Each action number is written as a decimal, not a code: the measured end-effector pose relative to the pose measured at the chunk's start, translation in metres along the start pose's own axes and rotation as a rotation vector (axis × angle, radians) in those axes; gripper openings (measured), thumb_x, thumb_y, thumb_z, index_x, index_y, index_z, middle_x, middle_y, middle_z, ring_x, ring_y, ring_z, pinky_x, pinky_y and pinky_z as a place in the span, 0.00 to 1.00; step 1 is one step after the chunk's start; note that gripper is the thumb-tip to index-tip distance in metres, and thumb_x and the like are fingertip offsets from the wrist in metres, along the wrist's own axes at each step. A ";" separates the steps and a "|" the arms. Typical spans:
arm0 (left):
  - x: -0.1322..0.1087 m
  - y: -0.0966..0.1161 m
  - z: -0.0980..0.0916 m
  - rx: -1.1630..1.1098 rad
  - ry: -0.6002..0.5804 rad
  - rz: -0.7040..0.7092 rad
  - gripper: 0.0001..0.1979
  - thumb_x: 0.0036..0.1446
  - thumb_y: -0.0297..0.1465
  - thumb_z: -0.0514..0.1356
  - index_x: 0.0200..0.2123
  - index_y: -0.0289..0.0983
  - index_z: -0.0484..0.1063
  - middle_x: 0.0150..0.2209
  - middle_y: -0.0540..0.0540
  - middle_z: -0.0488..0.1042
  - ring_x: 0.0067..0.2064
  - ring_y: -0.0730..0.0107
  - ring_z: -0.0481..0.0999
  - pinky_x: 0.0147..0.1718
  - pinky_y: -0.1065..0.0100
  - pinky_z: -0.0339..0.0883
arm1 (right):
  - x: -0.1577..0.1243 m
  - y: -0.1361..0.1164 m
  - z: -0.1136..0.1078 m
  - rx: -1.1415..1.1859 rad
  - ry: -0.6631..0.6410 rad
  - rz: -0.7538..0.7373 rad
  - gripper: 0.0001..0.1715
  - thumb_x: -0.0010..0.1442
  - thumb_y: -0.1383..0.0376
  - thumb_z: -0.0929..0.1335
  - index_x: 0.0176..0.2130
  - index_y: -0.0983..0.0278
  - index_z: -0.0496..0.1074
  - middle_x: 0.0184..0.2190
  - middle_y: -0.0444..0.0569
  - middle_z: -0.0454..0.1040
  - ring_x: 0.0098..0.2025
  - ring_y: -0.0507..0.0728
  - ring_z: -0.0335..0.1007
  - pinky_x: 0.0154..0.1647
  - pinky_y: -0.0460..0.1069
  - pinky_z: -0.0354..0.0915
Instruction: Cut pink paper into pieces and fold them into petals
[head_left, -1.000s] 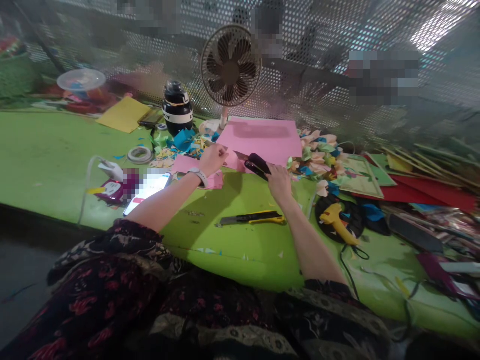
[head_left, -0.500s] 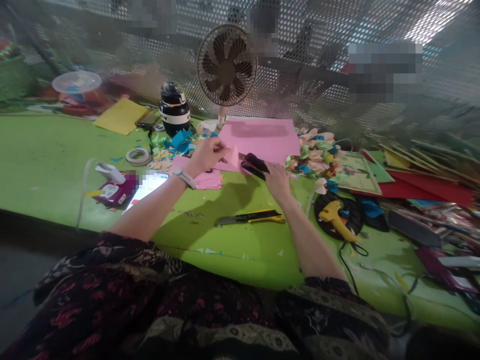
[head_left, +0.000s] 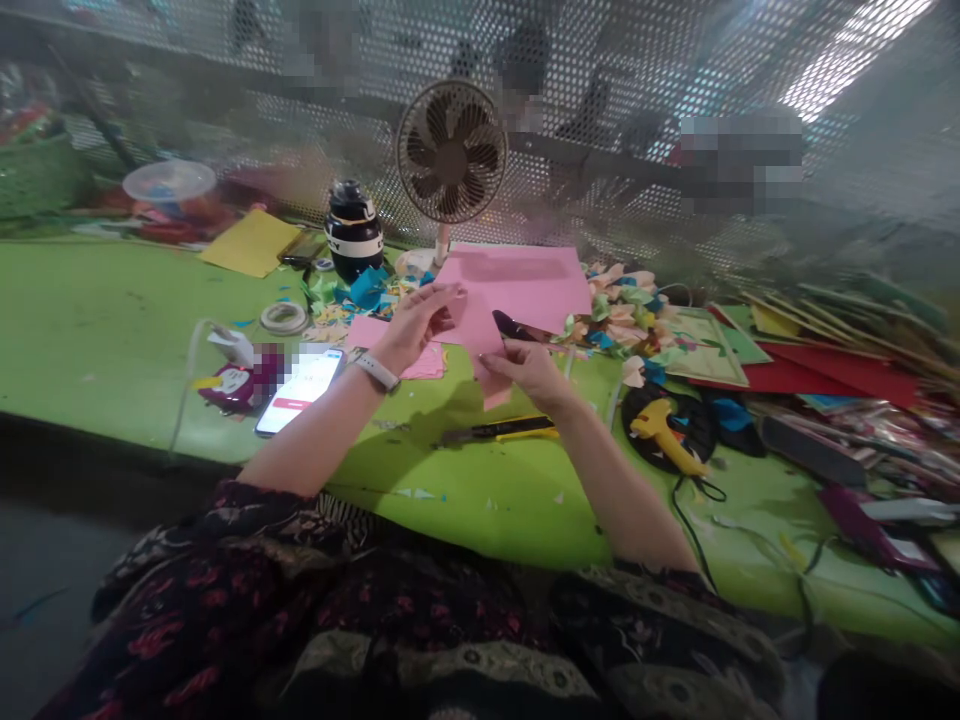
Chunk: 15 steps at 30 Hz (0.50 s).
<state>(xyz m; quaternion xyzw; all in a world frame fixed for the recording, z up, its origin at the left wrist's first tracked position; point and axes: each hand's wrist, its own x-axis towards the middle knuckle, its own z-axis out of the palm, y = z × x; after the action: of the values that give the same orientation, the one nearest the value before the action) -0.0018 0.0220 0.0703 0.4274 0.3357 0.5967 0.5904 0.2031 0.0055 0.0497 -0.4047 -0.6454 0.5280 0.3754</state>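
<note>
Positions by clock face around the held work, twelve lying away from the wearer. Item: pink paper piece [head_left: 476, 328], one, raised over the green table [head_left: 75, 330] at the centre, its lower end apparently bent. Left hand [head_left: 421, 325], at nine: fingers pinching the paper's upper left edge. Right hand [head_left: 534, 372], at four: fingers closed on its right edge, lower down. Hazards, as judged: tearing or creasing, should the two hands pull unevenly; a misaligned bend, should one pinch slip; snagging on the utility knife [head_left: 517, 428] at five, which lies near the paper's hanging end, blade exposure too blurred to tell; a knocked black stapler [head_left: 507, 322] at two, just beyond the right hand and partly hidden; lifting of loose paper, were the desk fan [head_left: 451, 155] at twelve blowing. Surroundings: large pink sheet [head_left: 525, 275], at twelve, backing the work; stacked pink pieces [head_left: 426, 362], at eight, beside the left wrist and partly covered; smartphone [head_left: 301, 395], screen lit, between eight and nine, close by the left forearm; tape roll [head_left: 283, 318], at nine; black jug [head_left: 354, 240], at ten; crumpled paper petals [head_left: 622, 315], heaped at three; yellow glue gun [head_left: 667, 435], at four, its cord trailing near the right forearm.
</note>
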 end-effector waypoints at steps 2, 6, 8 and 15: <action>-0.005 -0.012 0.005 -0.152 -0.041 -0.120 0.13 0.54 0.38 0.74 0.34 0.36 0.79 0.31 0.47 0.81 0.34 0.72 0.80 0.36 0.72 0.73 | -0.002 0.000 0.010 0.077 0.070 0.044 0.31 0.42 0.41 0.81 0.35 0.62 0.81 0.31 0.47 0.81 0.32 0.57 0.75 0.37 0.53 0.72; -0.014 -0.028 0.009 -0.166 -0.049 -0.200 0.10 0.52 0.32 0.75 0.29 0.35 0.78 0.26 0.51 0.79 0.26 0.76 0.76 0.29 0.73 0.70 | -0.005 0.005 0.016 0.052 0.063 0.102 0.33 0.44 0.38 0.79 0.33 0.63 0.80 0.29 0.48 0.80 0.31 0.57 0.74 0.34 0.52 0.72; -0.014 -0.029 0.006 -0.175 -0.012 -0.208 0.09 0.54 0.29 0.74 0.28 0.34 0.78 0.26 0.51 0.79 0.25 0.77 0.75 0.29 0.73 0.70 | -0.006 0.011 0.010 -0.005 0.073 0.063 0.31 0.54 0.38 0.74 0.38 0.62 0.81 0.32 0.50 0.81 0.34 0.59 0.77 0.37 0.54 0.74; -0.010 -0.039 -0.010 -0.173 0.024 -0.331 0.09 0.55 0.26 0.73 0.26 0.33 0.77 0.25 0.50 0.78 0.24 0.79 0.73 0.26 0.75 0.67 | -0.011 0.036 -0.012 -0.691 0.075 -0.420 0.35 0.66 0.63 0.66 0.70 0.53 0.65 0.66 0.55 0.70 0.66 0.67 0.67 0.64 0.67 0.67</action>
<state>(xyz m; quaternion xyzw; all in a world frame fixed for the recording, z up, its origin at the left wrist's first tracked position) 0.0050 0.0158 0.0303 0.3071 0.3559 0.5231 0.7109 0.2233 0.0041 0.0156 -0.3852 -0.8394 0.1767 0.3404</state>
